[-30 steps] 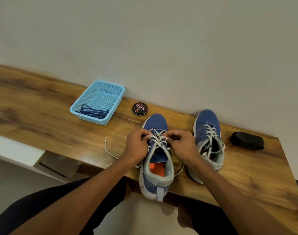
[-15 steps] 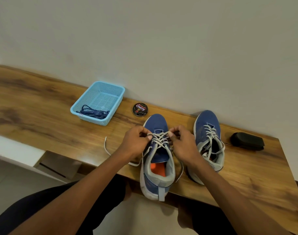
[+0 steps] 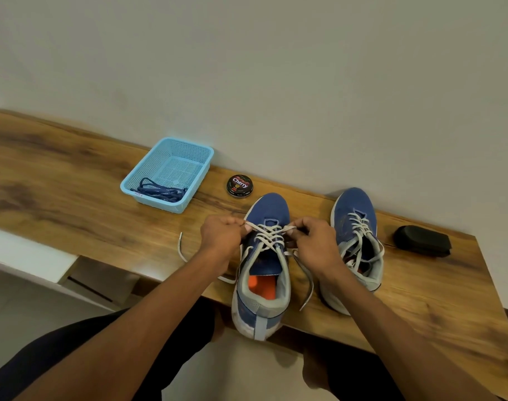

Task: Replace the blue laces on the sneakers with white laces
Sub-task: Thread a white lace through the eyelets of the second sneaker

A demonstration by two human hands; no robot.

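Left hand (image 3: pixel 221 238) and right hand (image 3: pixel 313 244) each pinch the flat white lace (image 3: pixel 268 237) crisscrossing the near blue mesh sneaker (image 3: pixel 264 264) on the wood-grain table (image 3: pixel 73 206); blue laces (image 3: pixel 160 192) coiled in perforated basket (image 3: pixel 202 169), far left.

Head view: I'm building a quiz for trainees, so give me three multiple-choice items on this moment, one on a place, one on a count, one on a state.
1. Where do the blue laces lie?
A. in the light blue basket
B. on the floor
C. in a sneaker

2. How many sneakers stand on the wooden table?
A. one
B. two
C. three

3. What are the hands doing?
A. resting flat
B. holding the polish tin
C. pinching the white lace

Key: 1 A, they lie coiled inside it. 2 B, the near sneaker and the right sneaker. 3 C, left hand and right hand pinch the white lace.
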